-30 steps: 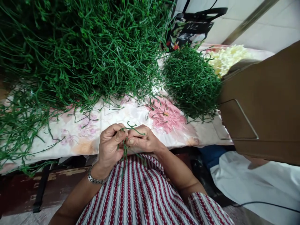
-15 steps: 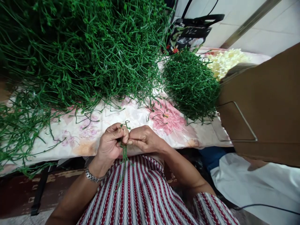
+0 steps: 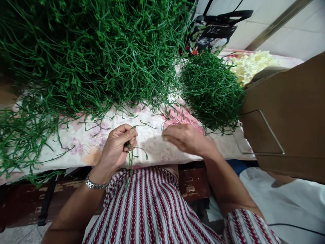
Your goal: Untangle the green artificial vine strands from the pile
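Left hand (image 3: 117, 145): closed on a small bunch of green stems (image 3: 130, 159), their length hanging down toward the lap.
Right hand (image 3: 186, 139): open and empty, fingers loose, over the floral cloth (image 3: 83, 142) on the worktop.
Nearest supply: small stem heap (image 3: 212, 89) lies beyond the right hand; large pile (image 3: 88, 51) sits ahead of the left.

Glossy plastic stems (image 3: 130, 159), matt floral cloth (image 3: 149, 135)
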Available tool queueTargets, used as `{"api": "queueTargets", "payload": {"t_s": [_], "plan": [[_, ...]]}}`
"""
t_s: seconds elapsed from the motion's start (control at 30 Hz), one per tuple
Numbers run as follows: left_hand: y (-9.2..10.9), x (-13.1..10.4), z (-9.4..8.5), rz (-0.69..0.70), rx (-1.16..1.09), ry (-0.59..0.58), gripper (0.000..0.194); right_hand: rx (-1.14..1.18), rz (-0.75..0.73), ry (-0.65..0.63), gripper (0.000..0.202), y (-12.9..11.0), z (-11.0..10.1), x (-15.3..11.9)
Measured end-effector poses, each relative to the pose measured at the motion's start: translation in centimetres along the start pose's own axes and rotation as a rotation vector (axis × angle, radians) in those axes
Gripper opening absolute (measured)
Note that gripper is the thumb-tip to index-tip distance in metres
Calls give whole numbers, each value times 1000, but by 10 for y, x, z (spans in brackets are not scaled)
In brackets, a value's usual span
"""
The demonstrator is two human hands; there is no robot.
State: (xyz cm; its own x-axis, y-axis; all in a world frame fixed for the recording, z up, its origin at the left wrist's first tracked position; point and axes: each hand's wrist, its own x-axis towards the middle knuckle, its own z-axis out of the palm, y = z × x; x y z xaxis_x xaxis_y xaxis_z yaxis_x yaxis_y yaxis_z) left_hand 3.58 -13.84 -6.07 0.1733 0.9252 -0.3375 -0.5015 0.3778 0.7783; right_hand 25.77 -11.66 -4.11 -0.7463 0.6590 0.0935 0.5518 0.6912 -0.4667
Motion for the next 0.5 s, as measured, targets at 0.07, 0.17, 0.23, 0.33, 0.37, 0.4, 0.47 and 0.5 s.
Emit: {"api": "queueTargets", "payload": {"t_s": [0.07, 0.17, 0.23, 0.33, 0.37, 0.4, 0.47, 0.5], "plan": [[6, 2, -5, -9, -20, 52, 18, -256, 164, 16, 24, 15, -10, -5], [8, 6, -9, 25, -75, 92, 17, -449, 255, -50, 38, 32, -7, -4], [7, 9, -8, 49, -107, 84, 14, -496, 260, -94, 39, 38, 3, 0], [5, 13, -6, 75, -154, 68, 9, -544, 257, -138, 26, 40, 16, 2], [4, 14, -6, 81, -162, 65, 8, -550, 251, -132, 23, 38, 17, 0], [4, 14, -6, 83, -165, 62, 6, -549, 243, -114, 20, 36, 16, -4], [5, 14, -7, 84, -165, 53, 4, -515, 221, -35, 15, 27, 7, -15], [5, 14, -8, 88, -168, 53, 3, -475, 211, 23, 12, 22, -1, -22]]}}
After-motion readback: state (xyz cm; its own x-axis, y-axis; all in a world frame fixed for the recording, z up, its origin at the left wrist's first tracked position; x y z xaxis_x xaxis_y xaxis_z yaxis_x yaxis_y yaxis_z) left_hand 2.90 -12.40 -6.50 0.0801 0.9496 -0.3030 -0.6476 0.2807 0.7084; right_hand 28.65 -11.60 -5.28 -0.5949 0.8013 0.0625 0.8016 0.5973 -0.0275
